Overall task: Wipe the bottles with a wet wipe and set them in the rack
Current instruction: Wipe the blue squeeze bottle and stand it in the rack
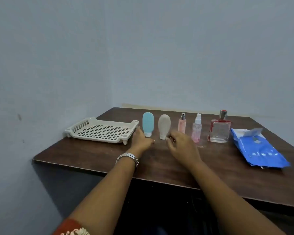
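Observation:
Several bottles stand in a row on the brown table (159,167): a blue squeeze bottle (148,122), a beige squeeze bottle (164,124), a thin pink spray bottle (182,123), a clear pink spray bottle (196,128) and a square glass perfume bottle (219,130). The cream perforated rack (100,131) lies empty to their left. A blue wet-wipe pack (258,148) lies at the right. My left hand (141,139) reaches between rack and blue bottle, fingers apart, holding nothing. My right hand (182,143) hovers before the beige bottle, fingers loosely curled, empty.
The table stands in a corner of pale blue walls (143,48), which close off its left and back sides. A metal watch (127,157) is on my left wrist. The table's front edge runs just under my forearms.

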{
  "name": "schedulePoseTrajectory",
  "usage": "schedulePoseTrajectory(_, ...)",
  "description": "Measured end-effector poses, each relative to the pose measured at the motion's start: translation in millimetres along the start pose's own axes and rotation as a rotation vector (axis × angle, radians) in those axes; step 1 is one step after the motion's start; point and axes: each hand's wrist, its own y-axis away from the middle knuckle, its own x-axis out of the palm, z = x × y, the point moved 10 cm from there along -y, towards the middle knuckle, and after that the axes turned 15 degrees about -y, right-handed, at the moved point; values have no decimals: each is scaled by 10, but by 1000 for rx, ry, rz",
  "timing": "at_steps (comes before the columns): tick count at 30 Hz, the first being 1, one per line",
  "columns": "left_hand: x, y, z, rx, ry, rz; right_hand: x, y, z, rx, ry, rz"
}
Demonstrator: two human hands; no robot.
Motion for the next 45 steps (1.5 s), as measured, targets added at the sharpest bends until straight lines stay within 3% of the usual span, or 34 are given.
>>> schedulePoseTrajectory(4,125,-247,-28,5,54,45,74,-29,-273,39,8,155)
schedulePoseTrajectory(13,112,-504,16,-31,-8,-73,-96,53,-684,125,-55,103)
schedulePoseTrajectory(16,110,-439,41,-36,-23,-5,-103,58,-686,132,-79,102)
schedulePoseTrajectory(22,-62,-96,69,-55,12,110,-434,98,-738,149,-96,14)
schedulePoseTrajectory(31,774,436,-935,266,-50,301,-1631,435,-1280,305,203,-281)
schedulePoseTrajectory(35,1132,432,-1211,341,-44,356,-2161,589,-1722,410,212,-372)
schedulePoseTrajectory(40,1320,323,-1356,400,-15,351,-2153,510,-2121,532,319,-128)
schedulePoseTrajectory(45,1381,222,-1346,416,-21,306,-2123,399,-2274,594,495,-16)
